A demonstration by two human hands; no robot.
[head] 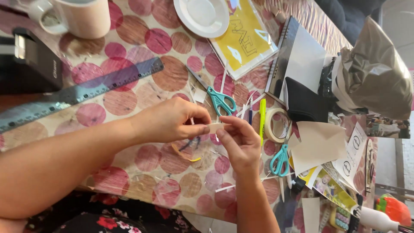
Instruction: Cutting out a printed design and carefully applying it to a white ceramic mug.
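Note:
My left hand (172, 121) and my right hand (239, 142) meet over the table, both pinching a small pale strip of paper (215, 128) between thumb and fingertips. A curled yellow and blue paper scrap (186, 153) lies just under my left hand. Teal-handled scissors (217, 98) lie right behind the hands, blades pointing away to the left. A second pair of teal scissors (281, 159) lies to the right of my right hand. Thin white paper slivers are scattered around on the dotted tablecloth (129, 95).
A blue-grey ruler (77, 92) lies slanted at left by a black device (30, 64). A white mug (84, 17) and white saucer (202, 16) stand at the far side. A tape roll (276, 125), yellow highlighter (262, 118), notebook (297, 56), paper cutouts and a crumpled bag (375, 69) crowd the right.

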